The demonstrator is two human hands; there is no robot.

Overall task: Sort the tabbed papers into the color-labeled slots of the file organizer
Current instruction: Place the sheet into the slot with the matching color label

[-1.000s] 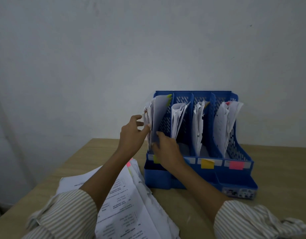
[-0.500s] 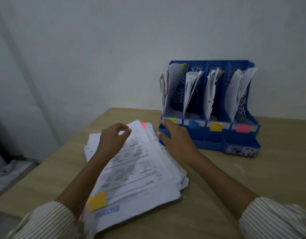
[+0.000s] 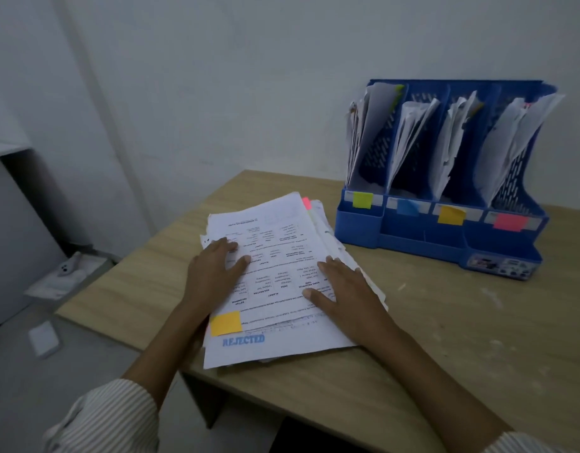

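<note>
A stack of printed papers [image 3: 275, 256] lies on the wooden table [image 3: 461, 338] near its left edge. The top sheet carries an orange tab [image 3: 225, 323] at its near left corner, and a pink tab [image 3: 306, 203] sticks out at the far end of the stack. My left hand [image 3: 215, 274] rests flat on the left half of the top sheet. My right hand [image 3: 342, 294] lies flat on the right half. The blue file organizer [image 3: 445, 237] stands at the back right with papers in its slots, labelled green [image 3: 362, 200], blue [image 3: 408, 206], orange [image 3: 451, 214] and pink [image 3: 510, 222].
A white wall rises right behind the organizer. The table's left edge drops to a grey floor with a white paper [image 3: 44, 338] and a small white object [image 3: 66, 268] on it. Bare tabletop stretches in front of and to the right of the organizer.
Both hands left the organizer's leftmost slot and came down onto the paper stack, where they now lie flat. The view swung left and down.
</note>
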